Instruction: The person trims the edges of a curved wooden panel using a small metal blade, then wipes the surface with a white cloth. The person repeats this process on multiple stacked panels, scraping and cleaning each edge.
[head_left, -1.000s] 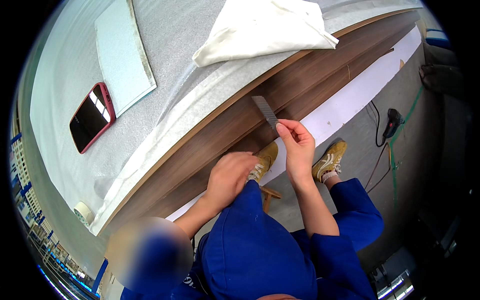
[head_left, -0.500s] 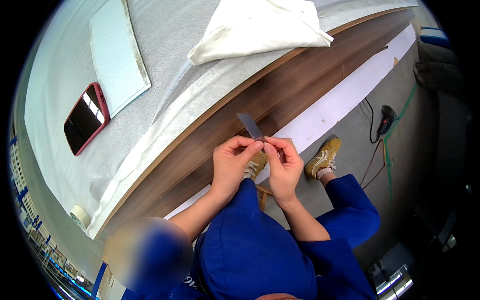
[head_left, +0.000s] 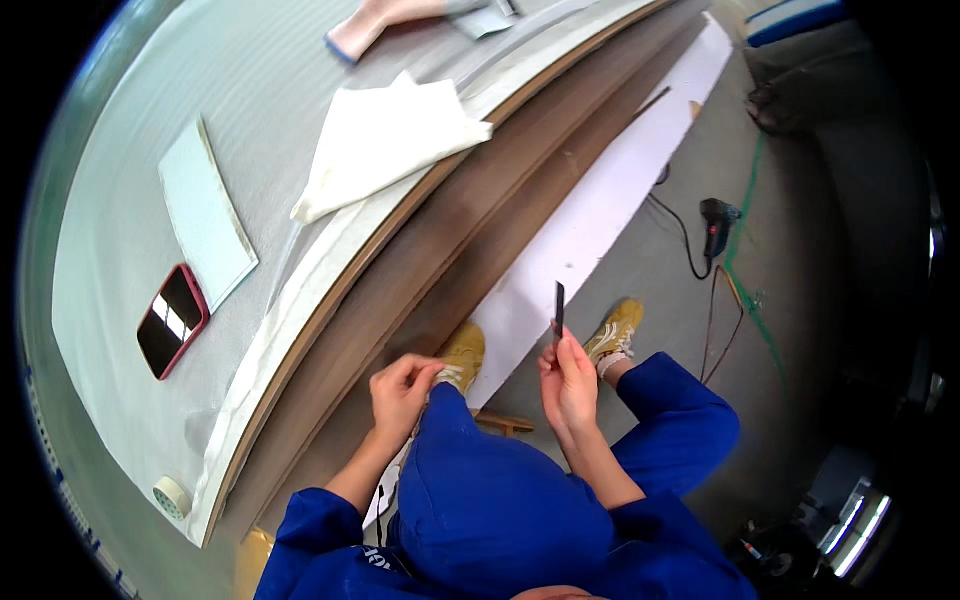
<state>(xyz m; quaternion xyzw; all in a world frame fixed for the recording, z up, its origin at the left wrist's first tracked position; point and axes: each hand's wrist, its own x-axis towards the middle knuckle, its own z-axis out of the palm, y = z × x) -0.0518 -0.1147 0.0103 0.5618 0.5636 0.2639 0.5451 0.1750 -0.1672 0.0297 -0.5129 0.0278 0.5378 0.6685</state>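
My right hand (head_left: 570, 383) pinches a narrow dark cutter blade (head_left: 560, 305) between thumb and fingers, and the blade points away from me. To its left, apart from the blade, is my left hand (head_left: 402, 395), its thumb and fingers pressed together. Whether anything small sits in that pinch cannot be made out. Both hands are above my blue-clad lap, near the long brown wood-grain panel edge (head_left: 440, 235) of the table.
On the covered table lie a white cloth (head_left: 385, 145), a red-cased phone (head_left: 174, 322), a pale rectangular sheet (head_left: 205, 218) and a tape roll (head_left: 172, 497). Another person's hand (head_left: 385, 22) reaches in at the far edge. A white strip (head_left: 600, 215) and a corded heat gun (head_left: 717, 225) lie below.
My hands have moved apart; the blade, earlier between both, now stays in my right hand. The view has shifted, bringing another person's hand into sight at the top.
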